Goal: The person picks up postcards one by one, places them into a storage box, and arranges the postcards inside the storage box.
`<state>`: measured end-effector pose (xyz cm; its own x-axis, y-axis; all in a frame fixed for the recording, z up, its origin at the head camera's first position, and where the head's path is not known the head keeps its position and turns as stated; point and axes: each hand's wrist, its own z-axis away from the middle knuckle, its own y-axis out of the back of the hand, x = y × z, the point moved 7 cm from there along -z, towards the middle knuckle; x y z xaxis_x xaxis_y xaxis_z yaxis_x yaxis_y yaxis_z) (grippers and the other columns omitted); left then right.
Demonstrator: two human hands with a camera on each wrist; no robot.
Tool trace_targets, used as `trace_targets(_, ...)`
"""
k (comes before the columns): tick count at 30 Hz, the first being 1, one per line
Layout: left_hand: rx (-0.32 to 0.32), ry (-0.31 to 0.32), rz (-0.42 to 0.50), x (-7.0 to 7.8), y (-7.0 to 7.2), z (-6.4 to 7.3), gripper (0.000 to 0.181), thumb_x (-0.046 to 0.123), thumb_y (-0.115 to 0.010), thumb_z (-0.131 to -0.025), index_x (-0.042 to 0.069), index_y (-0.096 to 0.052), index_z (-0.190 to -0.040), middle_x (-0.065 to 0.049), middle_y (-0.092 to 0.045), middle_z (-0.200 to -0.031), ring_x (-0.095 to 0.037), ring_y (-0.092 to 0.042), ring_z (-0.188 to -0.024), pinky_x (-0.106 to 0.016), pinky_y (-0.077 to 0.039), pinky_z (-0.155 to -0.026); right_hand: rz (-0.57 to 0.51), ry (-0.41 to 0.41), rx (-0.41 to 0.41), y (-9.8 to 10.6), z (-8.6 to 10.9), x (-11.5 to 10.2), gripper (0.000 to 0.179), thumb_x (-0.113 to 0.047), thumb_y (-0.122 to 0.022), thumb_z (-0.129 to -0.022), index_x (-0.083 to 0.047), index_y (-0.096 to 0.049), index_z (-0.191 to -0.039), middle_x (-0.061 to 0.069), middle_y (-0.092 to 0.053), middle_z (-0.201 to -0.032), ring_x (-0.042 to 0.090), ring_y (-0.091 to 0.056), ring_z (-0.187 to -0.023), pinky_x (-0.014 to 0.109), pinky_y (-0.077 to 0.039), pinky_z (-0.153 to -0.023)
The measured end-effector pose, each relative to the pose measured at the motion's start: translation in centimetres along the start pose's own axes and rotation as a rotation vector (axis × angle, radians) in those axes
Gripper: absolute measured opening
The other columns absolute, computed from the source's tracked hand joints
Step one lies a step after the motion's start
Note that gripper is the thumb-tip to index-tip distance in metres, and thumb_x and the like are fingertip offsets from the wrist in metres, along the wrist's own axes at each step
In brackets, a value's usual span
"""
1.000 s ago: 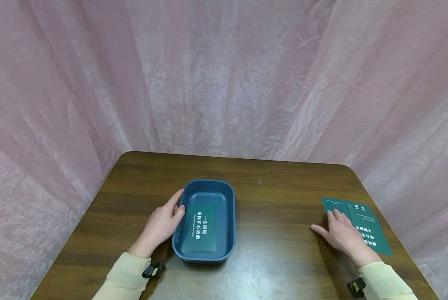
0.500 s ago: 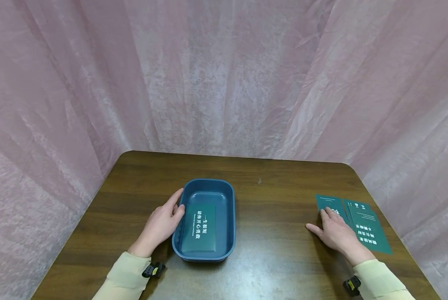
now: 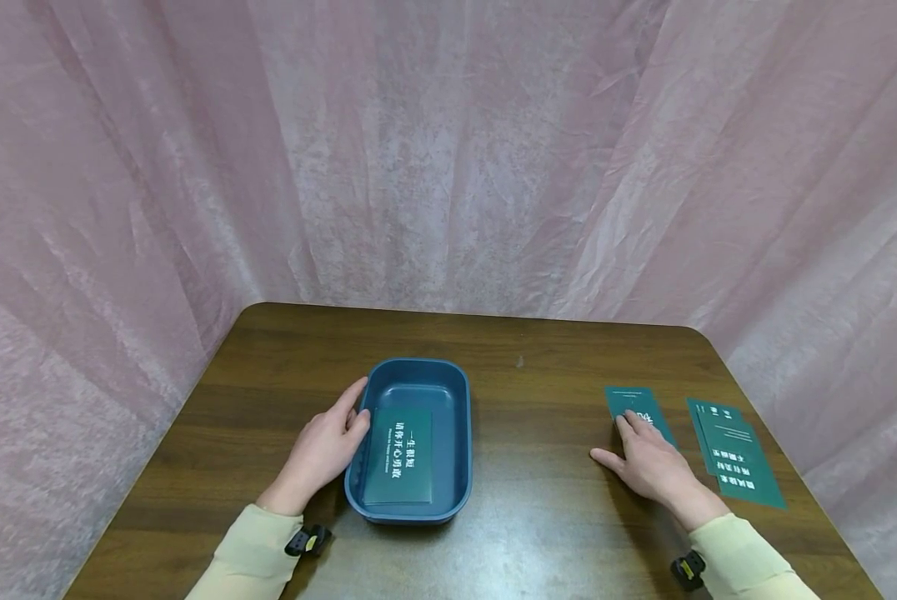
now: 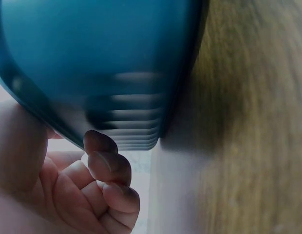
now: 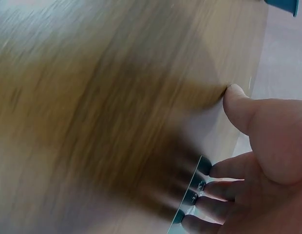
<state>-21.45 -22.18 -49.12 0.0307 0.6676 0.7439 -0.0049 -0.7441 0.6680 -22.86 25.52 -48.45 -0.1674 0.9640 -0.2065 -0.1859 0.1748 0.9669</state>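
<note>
On the table stands a blue rectangular plastic box with a green card printed with white characters lying flat inside. My left hand holds the box's left rim; the left wrist view shows its curled fingers against the ribbed outer wall. To the right, my right hand rests its fingertips on a single green card, thumb spread onto the wood. That card lies flat, partly hidden under the hand. Farther right, more green cards overlap each other on the table.
The brown wooden table has rounded far corners. Pink velvet curtains hang behind it and along both sides. Bare wood lies between the box and the right hand.
My right hand has slid one green card to the left, away from the overlapping cards, so a strip of wood now separates them. The left hand and the box have not moved.
</note>
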Motion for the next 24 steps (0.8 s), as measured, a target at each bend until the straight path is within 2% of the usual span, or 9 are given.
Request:
trace_targets(9,0.003,-0.001,0.000,0.0,0.0,0.0,0.062,0.023,-0.056,-0.115,0.013,-0.037,-0.172,-0.003,-0.057,-0.080,-0.021,-0.056,-0.065,-0.035,-0.044,-0.060,-0.040,0.121,0.056,-0.1,-0.2,-2.2,0.084,-0.045,-0.074,-0.105,0.018,-0.047,-0.155,0.041,-0.039,-0.163,0.062,-0.036,-0.151,0.072,-0.036,-0.118)
trace_targets(15,0.005,0.003,-0.001,0.0,0.0,0.0,0.062,0.023,-0.056,-0.114,0.013,-0.037,-0.172,-0.003,-0.057,-0.081,-0.021,-0.056,-0.065,-0.036,-0.044,-0.060,-0.067,0.171,0.032,-0.2,-0.5,-2.7,0.078,-0.044,-0.074,-0.105,0.012,-0.052,-0.155,0.036,-0.042,-0.164,0.058,-0.040,-0.151,0.072,-0.040,-0.115)
trace_targets(20,0.007,0.005,-0.006,-0.1,0.0,0.0,0.062,0.023,-0.056,-0.114,0.014,-0.037,-0.172,-0.003,-0.057,-0.081,-0.021,-0.056,-0.065,-0.036,-0.044,-0.060,-0.119,0.149,0.025,0.7,-1.2,-2.6,0.071,-0.044,-0.072,-0.107,0.009,-0.058,-0.152,0.035,-0.047,-0.161,0.058,-0.043,-0.149,0.073,-0.042,-0.113)
trace_targets(24,0.006,0.001,-0.008,-0.1,0.0,-0.1,0.062,0.023,-0.056,-0.114,0.014,-0.037,-0.172,-0.003,-0.057,-0.080,-0.021,-0.056,-0.065,-0.036,-0.043,-0.060,-0.095,0.064,0.067,1.8,-2.0,-1.7,0.071,-0.045,-0.074,-0.105,0.008,-0.059,-0.150,0.036,-0.052,-0.155,0.059,-0.049,-0.142,0.074,-0.046,-0.107)
